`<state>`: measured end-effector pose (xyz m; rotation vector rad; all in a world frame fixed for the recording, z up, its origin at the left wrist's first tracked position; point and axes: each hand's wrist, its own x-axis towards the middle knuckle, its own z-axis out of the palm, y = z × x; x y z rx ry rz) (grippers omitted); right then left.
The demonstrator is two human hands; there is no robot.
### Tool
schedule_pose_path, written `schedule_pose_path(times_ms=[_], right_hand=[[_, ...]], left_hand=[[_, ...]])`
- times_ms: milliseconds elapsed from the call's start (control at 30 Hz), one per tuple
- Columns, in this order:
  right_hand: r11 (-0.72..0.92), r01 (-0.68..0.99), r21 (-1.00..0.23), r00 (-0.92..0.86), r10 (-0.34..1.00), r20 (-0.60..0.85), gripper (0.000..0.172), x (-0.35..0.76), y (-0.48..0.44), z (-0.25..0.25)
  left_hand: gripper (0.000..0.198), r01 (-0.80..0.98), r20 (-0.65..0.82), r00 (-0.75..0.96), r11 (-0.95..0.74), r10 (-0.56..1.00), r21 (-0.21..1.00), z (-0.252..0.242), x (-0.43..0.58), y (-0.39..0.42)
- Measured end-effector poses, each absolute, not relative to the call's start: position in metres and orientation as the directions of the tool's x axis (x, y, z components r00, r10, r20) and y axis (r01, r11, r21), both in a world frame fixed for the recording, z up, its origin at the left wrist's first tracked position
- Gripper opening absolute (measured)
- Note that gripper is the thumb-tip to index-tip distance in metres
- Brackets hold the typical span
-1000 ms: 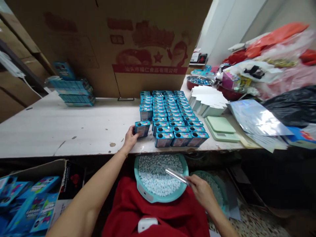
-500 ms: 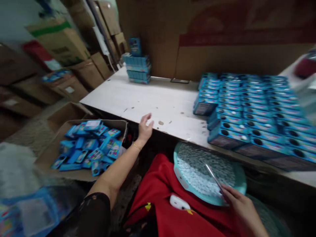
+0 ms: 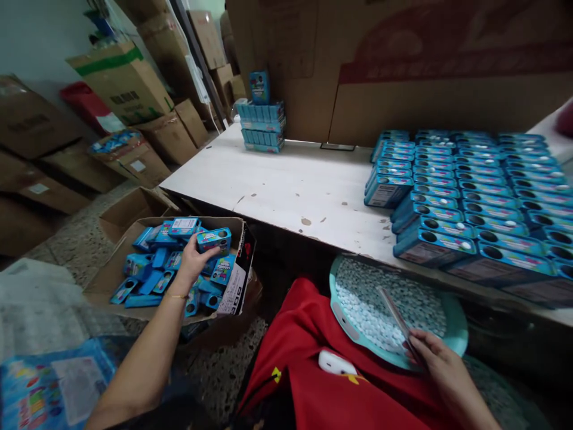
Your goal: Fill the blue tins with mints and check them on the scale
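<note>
Work part done: boxes in rows, more in the carton.
Your left hand (image 3: 190, 263) grips one blue box (image 3: 213, 240) in the carton (image 3: 107, 269); your right hand (image 3: 441, 364) holds a metal scoop (image 3: 394, 313) over the basin (image 3: 457, 334); rows of boxes (image 3: 465, 191) line the table (image 3: 286, 185).

1. The small blue box (image 3: 213, 240) in the left hand (image 3: 190, 263) looks like glossy printed card.
2. The carton (image 3: 104, 279) is matt brown cardboard.
3. The table top (image 3: 286, 185) looks like white painted wood, rough and chipped.
4. The basin (image 3: 459, 334) is smooth teal plastic.
5. The strip (image 3: 393, 310) in the right hand (image 3: 436, 364) is shiny metal.
6. The lap cloth (image 3: 322, 388) is matt red.
</note>
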<state>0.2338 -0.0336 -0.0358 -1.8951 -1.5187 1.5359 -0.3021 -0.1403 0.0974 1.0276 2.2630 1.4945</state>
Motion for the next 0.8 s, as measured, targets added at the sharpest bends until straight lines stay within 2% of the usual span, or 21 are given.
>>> schedule_pose_path(times_ms=[67, 133, 200, 267, 333, 400, 467, 533, 600, 667, 800], right_hand=[[-0.466, 0.458, -0.758, -0.107, 0.817, -0.567, 0.023, 0.232, -0.031, -0.039], [-0.444, 0.457, -0.771, -0.111, 0.831, -0.545, 0.028, 0.229, -0.028, -0.040], [-0.340, 0.536, -0.773, -0.144, 0.865, -0.480, 0.037, 0.229, -0.024, -0.038], [-0.170, 0.666, -0.726, -0.206, 0.894, -0.398, 0.036, 0.233, -0.019, -0.032], [-0.009, 0.814, -0.581, -0.228, 0.915, -0.334, 0.032, 0.241, -0.013, -0.021], [0.079, 0.925, -0.370, -0.202, 0.931, -0.304, 0.033, 0.252, -0.008, -0.008], [0.117, 0.978, -0.175, -0.167, 0.938, -0.304, 0.036, 0.262, -0.003, 0.005], [0.151, 0.987, -0.055, -0.161, 0.937, -0.312, 0.035, 0.269, 0.002, 0.014], [0.149, 0.988, -0.031, -0.151, 0.931, -0.331, 0.034, 0.268, 0.007, 0.016], [0.112, 0.992, -0.060, -0.126, 0.927, -0.354, 0.034, 0.258, 0.013, 0.009], [0.026, 0.991, -0.129, -0.077, 0.910, -0.407, 0.033, 0.217, 0.026, -0.023]], left_hand=[[0.050, 0.232, 0.105, -0.685, 0.080, 0.721, 0.969, 0.106, -0.269, -0.134], [0.049, -0.006, -0.052, -0.619, 0.062, 0.783, 0.998, 0.103, -0.229, -0.128], [0.051, -0.139, -0.209, -0.506, 0.160, 0.837, 0.977, 0.088, -0.185, -0.124], [0.054, -0.123, -0.335, -0.347, 0.312, 0.876, 0.942, 0.072, -0.143, -0.125], [0.055, -0.051, -0.434, -0.102, 0.431, 0.895, 0.901, 0.060, -0.110, -0.128], [0.061, -0.060, -0.498, 0.201, 0.518, 0.844, 0.853, 0.059, -0.090, -0.131], [0.071, -0.131, -0.506, 0.487, 0.632, 0.712, 0.763, 0.064, -0.081, -0.130], [0.076, -0.155, -0.480, 0.673, 0.743, 0.562, 0.651, 0.073, -0.081, -0.127], [0.079, -0.092, -0.481, 0.734, 0.771, 0.480, 0.630, 0.080, -0.084, -0.122], [0.081, 0.002, -0.517, 0.706, 0.728, 0.484, 0.685, 0.081, -0.090, -0.118], [0.091, 0.030, -0.545, 0.519, 0.623, 0.658, 0.781, 0.066, -0.097, -0.106]])
